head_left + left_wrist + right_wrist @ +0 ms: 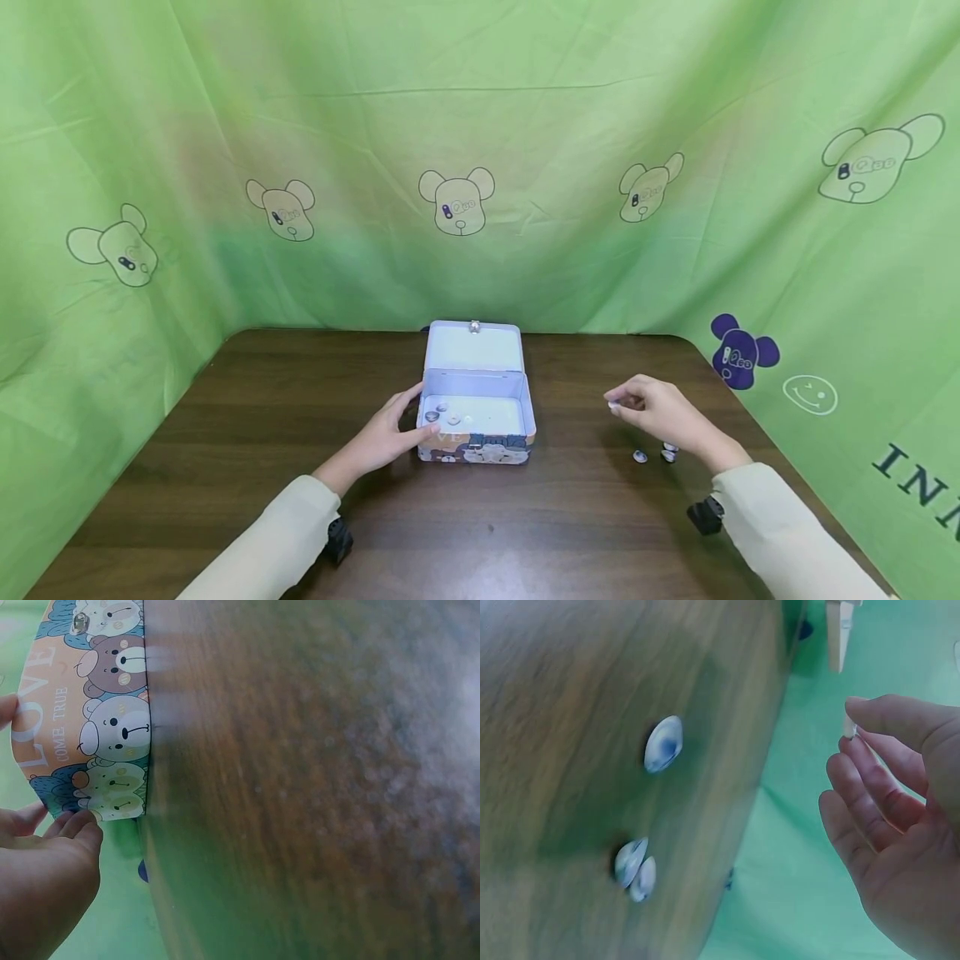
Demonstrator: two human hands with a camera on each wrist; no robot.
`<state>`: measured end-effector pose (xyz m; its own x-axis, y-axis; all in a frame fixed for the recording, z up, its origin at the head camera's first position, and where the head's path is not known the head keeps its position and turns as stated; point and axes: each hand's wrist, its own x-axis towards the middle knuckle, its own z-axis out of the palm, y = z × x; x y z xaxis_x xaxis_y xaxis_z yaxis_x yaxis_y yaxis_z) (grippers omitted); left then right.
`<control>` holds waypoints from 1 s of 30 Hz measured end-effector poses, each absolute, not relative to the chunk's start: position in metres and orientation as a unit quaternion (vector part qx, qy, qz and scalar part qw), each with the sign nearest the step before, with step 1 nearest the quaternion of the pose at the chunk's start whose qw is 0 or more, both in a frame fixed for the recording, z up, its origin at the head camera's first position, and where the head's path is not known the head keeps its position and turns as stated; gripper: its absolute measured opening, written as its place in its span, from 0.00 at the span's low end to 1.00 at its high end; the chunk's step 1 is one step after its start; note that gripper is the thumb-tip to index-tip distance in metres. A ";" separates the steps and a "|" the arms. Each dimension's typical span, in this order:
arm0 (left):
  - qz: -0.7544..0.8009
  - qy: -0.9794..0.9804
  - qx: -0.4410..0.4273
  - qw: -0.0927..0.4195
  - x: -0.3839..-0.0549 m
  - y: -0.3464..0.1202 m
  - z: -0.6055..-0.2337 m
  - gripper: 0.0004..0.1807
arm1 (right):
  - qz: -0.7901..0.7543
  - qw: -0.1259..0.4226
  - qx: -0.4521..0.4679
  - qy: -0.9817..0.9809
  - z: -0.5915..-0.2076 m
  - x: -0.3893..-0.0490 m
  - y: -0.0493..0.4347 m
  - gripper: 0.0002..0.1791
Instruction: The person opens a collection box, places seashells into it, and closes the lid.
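Observation:
A tin box [480, 451] with cartoon bears and the words LOVE COME TRUE stands on the table, its lid [474, 348] raised at the back. Inside, several small shells [432, 416] lie toward the left. My left hand [381, 433] grips the box's left side, thumb at the front rim and fingers along the outer wall. To the right of the box and above the table, my right hand [663, 410] pinches a small white shell [850, 726] between thumb and fingertips. Below it on the table lie one shell [663, 744] alone and two shells [635, 868] touching each other.
The dark wooden table [315, 375] reaches back to a green cloth [360, 275] printed with bear heads, which hangs behind it and on both sides. A black strapped device [706, 516] sits under the right sleeve, another [339, 540] under the left.

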<state>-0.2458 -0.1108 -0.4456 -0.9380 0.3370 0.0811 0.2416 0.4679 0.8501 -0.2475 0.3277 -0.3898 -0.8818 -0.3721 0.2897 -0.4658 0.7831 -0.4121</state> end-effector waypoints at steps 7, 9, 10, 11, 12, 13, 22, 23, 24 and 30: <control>0.484 0.857 0.167 0.049 -0.246 -0.111 -0.446 0.47 | 0.248 0.095 0.245 -0.932 -0.383 -0.251 0.308 0.08; 0.485 0.857 0.166 0.049 -0.246 -0.111 -0.446 0.47 | 0.250 0.099 0.252 -0.930 -0.383 -0.252 0.302 0.08; 0.485 0.857 0.166 0.049 -0.246 -0.112 -0.446 0.47 | 0.252 0.103 0.257 -0.927 -0.383 -0.253 0.298 0.08; 0.485 0.857 0.166 0.049 -0.246 -0.111 -0.446 0.46 | 0.254 0.104 0.261 -0.926 -0.383 -0.253 0.295 0.08; 0.485 0.857 0.167 0.048 -0.245 -0.111 -0.446 0.46 | 0.258 0.103 0.262 -0.924 -0.383 -0.253 0.292 0.08; 0.486 0.857 0.167 0.050 -0.245 -0.111 -0.446 0.46 | 0.259 0.103 0.266 -0.923 -0.383 -0.254 0.288 0.08; 0.487 0.857 0.162 0.053 -0.245 -0.111 -0.445 0.47 | 0.276 0.085 0.292 -0.912 -0.383 -0.261 0.254 0.08; 0.487 0.857 0.163 0.053 -0.245 -0.111 -0.444 0.47 | 0.279 0.084 0.295 -0.910 -0.383 -0.262 0.250 0.09; 0.488 0.856 0.163 0.052 -0.245 -0.111 -0.444 0.47 | 0.282 0.083 0.299 -0.908 -0.383 -0.263 0.246 0.09; 0.489 0.855 0.166 0.052 -0.245 -0.111 -0.444 0.47 | 0.298 0.068 0.320 -0.897 -0.381 -0.267 0.221 0.10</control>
